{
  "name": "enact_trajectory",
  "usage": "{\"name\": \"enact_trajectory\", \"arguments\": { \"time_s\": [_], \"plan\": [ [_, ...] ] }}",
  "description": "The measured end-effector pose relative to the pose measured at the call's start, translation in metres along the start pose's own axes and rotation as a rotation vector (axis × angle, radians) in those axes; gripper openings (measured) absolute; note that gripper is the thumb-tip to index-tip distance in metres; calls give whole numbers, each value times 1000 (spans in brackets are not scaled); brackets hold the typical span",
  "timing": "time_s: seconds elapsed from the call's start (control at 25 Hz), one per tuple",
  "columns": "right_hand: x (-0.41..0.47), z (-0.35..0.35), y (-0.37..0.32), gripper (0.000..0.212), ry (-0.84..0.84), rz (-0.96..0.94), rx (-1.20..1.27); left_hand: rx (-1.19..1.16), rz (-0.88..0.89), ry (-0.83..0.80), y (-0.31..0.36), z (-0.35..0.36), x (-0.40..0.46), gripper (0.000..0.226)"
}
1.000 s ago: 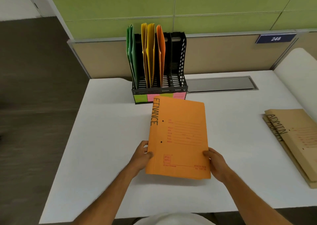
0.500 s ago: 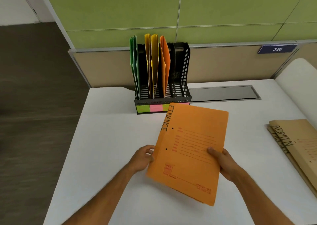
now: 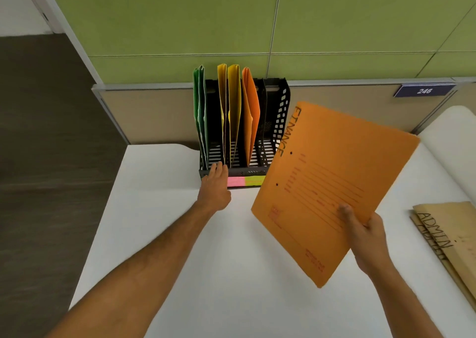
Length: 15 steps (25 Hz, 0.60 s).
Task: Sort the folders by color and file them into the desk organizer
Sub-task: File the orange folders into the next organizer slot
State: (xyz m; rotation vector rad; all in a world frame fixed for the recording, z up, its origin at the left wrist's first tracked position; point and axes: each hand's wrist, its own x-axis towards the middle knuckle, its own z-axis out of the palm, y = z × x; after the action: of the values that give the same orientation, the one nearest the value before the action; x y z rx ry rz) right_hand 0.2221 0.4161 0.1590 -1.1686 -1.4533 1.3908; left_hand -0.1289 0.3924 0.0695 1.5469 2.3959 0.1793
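While the right hand is holding the orange folder up off the white desk, its thumb is pressing on the front of the folder and its other fingers are curling behind the lower right edge. That folder is tilting, and the word FINANCE is running along its left side. Its top corner is covering the right part of the black desk organizer, just past the fingertips of the other hand.

The left hand is reaching forward with straight fingers held close together, and the fingertips are touching the low front edge of the organizer. It may be resting there or just brushing it; the view is too flat to tell.

Above that hand, green folders are standing in the leftmost slot. Yellow folders are standing to the right of them, and one more orange folder is standing next along. Pink and yellow sticky labels are sitting on the front, right beside the left hand.

Far to the right of the right hand, brown folders marked ADMIN are lying flat on the desk.
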Motion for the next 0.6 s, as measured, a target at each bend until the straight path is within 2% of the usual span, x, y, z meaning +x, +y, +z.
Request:
{"name": "enact_trajectory", "arguments": {
  "time_s": [0.12, 0.24, 0.48, 0.6],
  "plan": [
    [19, 5, -25, 33, 50, -79, -56, 91, -5, -31, -8, 9, 11, 88],
    [48, 19, -49, 21, 81, -133, -107, 117, 24, -14, -15, 24, 13, 90],
    [130, 82, -78, 12, 155, -309, -168, 91, 38, -38, -26, 22, 21, 86],
    [171, 123, -72, 17, 161, -373, -222, 101, 54, -40, -28, 21, 23, 86]
  ]
}}
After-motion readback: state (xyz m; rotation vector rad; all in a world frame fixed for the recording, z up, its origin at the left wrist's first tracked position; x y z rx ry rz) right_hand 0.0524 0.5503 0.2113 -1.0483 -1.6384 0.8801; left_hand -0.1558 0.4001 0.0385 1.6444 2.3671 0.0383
